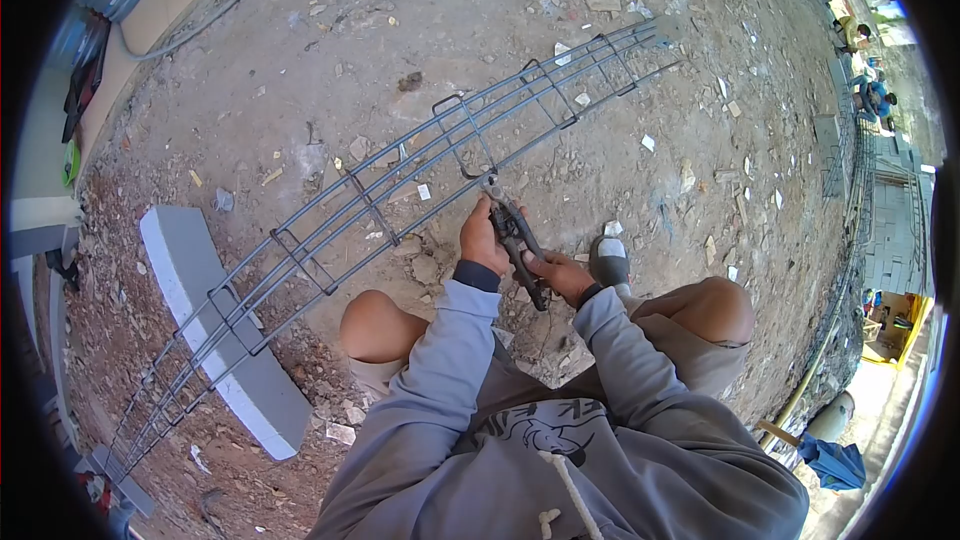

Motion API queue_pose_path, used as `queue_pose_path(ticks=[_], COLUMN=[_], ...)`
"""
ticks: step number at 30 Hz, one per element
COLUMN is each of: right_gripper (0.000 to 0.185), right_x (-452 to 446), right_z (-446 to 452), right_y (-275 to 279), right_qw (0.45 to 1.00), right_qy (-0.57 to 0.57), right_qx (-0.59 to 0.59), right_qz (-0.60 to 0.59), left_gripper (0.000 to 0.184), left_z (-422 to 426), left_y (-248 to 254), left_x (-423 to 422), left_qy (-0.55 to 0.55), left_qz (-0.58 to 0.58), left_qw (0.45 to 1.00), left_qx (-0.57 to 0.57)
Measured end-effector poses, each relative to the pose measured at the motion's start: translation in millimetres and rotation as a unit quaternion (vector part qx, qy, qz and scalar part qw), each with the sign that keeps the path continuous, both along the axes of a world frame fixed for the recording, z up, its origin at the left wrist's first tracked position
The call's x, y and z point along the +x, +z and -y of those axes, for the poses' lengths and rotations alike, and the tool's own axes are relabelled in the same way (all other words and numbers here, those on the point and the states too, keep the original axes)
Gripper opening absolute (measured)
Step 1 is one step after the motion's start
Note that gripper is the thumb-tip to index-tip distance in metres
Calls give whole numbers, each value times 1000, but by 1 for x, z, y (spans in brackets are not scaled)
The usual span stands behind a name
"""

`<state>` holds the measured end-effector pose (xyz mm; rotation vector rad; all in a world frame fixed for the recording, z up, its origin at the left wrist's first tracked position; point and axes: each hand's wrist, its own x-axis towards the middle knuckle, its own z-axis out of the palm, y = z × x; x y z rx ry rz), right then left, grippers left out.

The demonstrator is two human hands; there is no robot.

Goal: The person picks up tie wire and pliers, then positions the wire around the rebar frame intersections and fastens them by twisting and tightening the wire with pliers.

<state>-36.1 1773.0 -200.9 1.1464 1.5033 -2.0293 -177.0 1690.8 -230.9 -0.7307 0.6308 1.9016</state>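
Before me a long rebar cage [420, 165] of thin steel bars with square stirrups runs slantwise over the dirt. Dark end-cutting pincers [515, 240] have their jaws at the cage's near bar, by a stirrup corner. My left hand [484, 243] is closed around the pincers close to the head. Lower down, my right hand [562, 277] grips a handle. Any tie wire between the jaws is too small to make out.
A pale block [225, 325] lies under the cage's left part. Rubble and chips litter the ground. Several people [878, 100] are at the far right, near grey blocks [897, 210]. A hose [185, 48] runs at upper left; a blue cloth [833, 463] hangs lower right.
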Motion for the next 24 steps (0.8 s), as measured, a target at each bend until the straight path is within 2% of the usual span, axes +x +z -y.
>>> queue_pose_path(ticks=[1,2,4,7,10,13,16,19,24], right_gripper=[36,37,36,36,35,34,33,30,28], right_x=[-9,-18,-30,-52,-64,-77,-82,-85,-83], right_z=[-1,-4,-1,4,21,28,21,28,47], right_y=[8,17,24,20,2,3,-5,-6,-28], right_qw=[1000,998,998,995,991,988,982,976,949], right_qy=[-19,13,-21,-67,-59,42,117,135,199], right_qx=[10,68,61,18,-32,-47,-58,-157,-238], right_qz=[-4,10,-25,-78,-112,-140,-136,-72,-53], left_gripper=[34,32,28,28,29,31,32,31,23], left_z=[1,2,8,21,47,72,93,112,141], left_y=[8,15,20,39,28,28,24,15,19], left_x=[-5,-12,-25,-42,-48,-51,-37,-24,6], left_qy=[2,4,-23,8,35,67,107,157,262], left_qz=[-17,-35,-86,-115,-121,-129,-111,-110,-97], left_qw=[1000,998,993,990,991,989,987,978,936], left_qx=[24,48,82,87,43,-6,-40,-80,-216])
